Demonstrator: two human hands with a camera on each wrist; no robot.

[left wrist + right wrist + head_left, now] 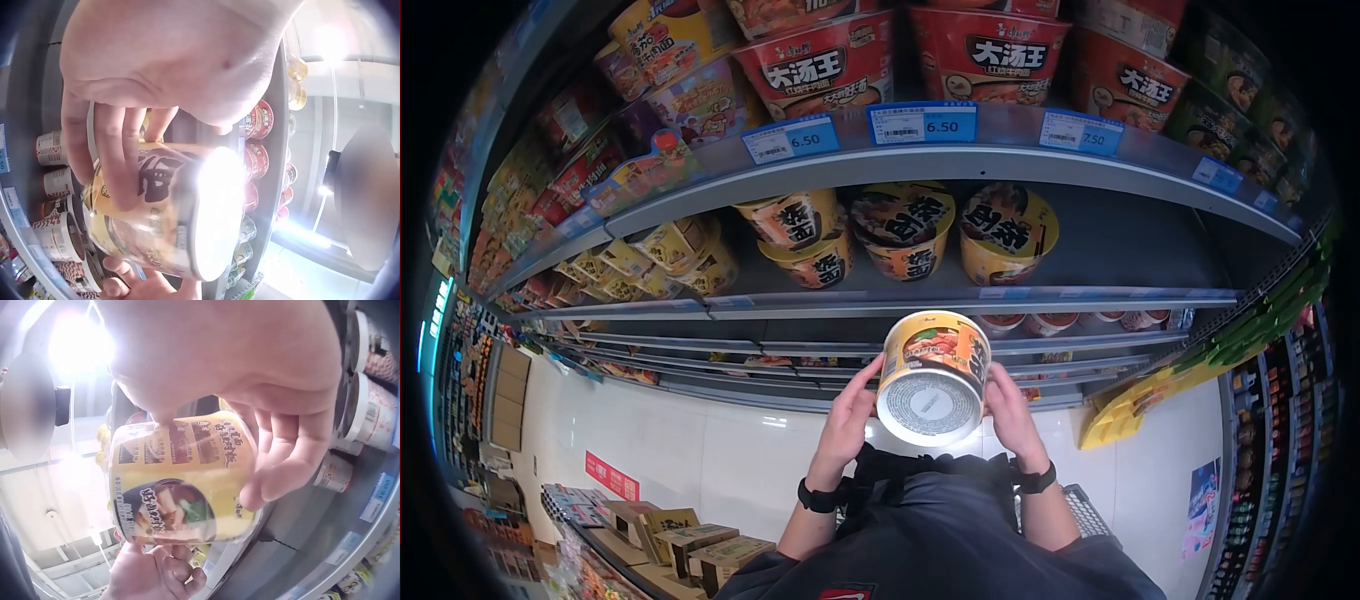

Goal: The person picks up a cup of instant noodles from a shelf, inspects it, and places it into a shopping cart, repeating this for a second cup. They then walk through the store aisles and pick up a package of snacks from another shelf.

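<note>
A yellow noodle tub [933,350] is held up between both hands in front of the shelves, tilted so its pale printed base faces the head camera. At its left side the left hand [848,420] grips it; in the left wrist view that hand's fingers [119,150] curve round the tub [156,212]. My right hand [1012,418] grips the opposite side, and the right wrist view shows its fingers [287,450] bent round the tub [187,481], whose side carries a food picture and text. Parts of the fingertips are hidden behind the tub in the head view.
Similar yellow tubs [900,235] stand on the shelf ahead, beneath large red tubs [990,60] on a higher shelf with price tags. A yellow display piece [1112,415] juts out at the right. Cardboard boxes [690,540] lie at the lower left; a metal basket [1086,512] is partly visible.
</note>
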